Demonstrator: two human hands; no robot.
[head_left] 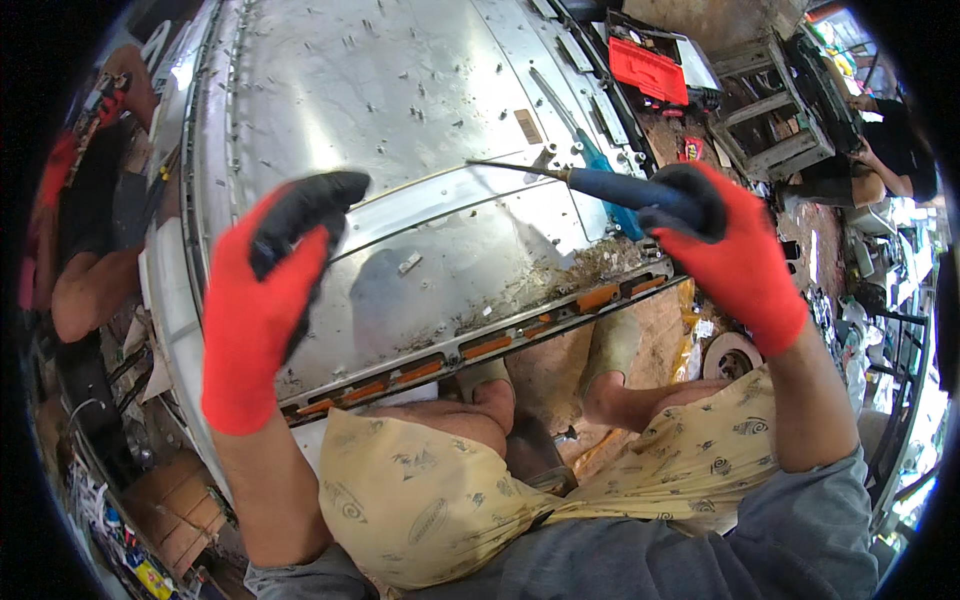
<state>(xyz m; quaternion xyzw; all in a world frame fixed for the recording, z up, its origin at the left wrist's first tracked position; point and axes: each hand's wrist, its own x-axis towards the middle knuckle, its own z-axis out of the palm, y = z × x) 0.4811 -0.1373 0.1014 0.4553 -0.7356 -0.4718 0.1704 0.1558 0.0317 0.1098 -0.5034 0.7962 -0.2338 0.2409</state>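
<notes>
Right hand (735, 255) has its fingers wrapped tight round a blue-handled screwdriver (590, 182), held just over the right edge of the big metal panel (400, 100). Its long axis runs nearly level, tip pointing left and a touch up toward the panel's middle. Left hand (265, 290) holds nothing, fingers loosely curled above the near edge. I'd reckon seating the tip square in a screw before twisting saves slipping.

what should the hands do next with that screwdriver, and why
Probably lower the screwdriver tip onto a screw on the metal panel. The right hand holds it by the blue handle with the shaft raised over the panel, touching nothing, while the left hand hovers empty above the near edge.
</notes>
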